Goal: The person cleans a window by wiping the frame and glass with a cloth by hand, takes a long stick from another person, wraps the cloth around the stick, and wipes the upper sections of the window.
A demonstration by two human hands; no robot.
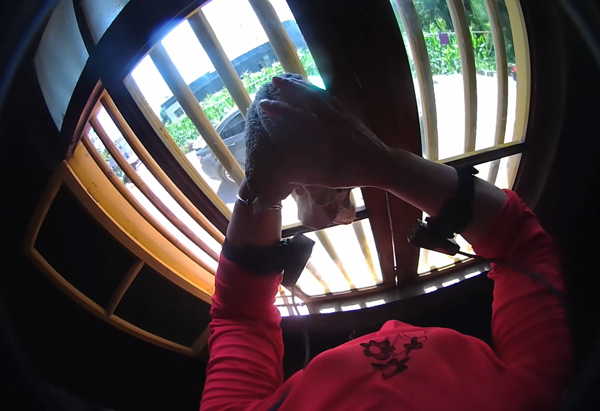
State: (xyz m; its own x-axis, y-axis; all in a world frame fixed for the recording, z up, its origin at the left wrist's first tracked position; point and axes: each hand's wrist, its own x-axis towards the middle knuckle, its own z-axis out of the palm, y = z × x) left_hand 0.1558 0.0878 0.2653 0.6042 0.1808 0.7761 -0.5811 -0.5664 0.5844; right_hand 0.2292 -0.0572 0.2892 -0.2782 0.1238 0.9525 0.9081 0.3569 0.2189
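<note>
A grey, fuzzy cloth (254, 137), like a towel, is bunched between my two hands in front of the barred window. My right hand (327, 133) comes in from the right and lies over the cloth, fingers closed round its upper part. Underneath it, my left hand (267, 186) rises from below, mostly hidden by the right hand and in shadow; its fingers do not show clearly. A paler, crumpled piece of fabric (324, 207) hangs below the hands; whether it belongs to the same cloth, I cannot tell.
Wooden bars (207, 113) cross the window ahead, with a dark post (365, 61) beside it. Lower left is a wooden frame (125, 288) with dark panels. Black bands with small boxes (296, 259) and cables sit on both forearms. Outside are plants and a parked car (221, 154).
</note>
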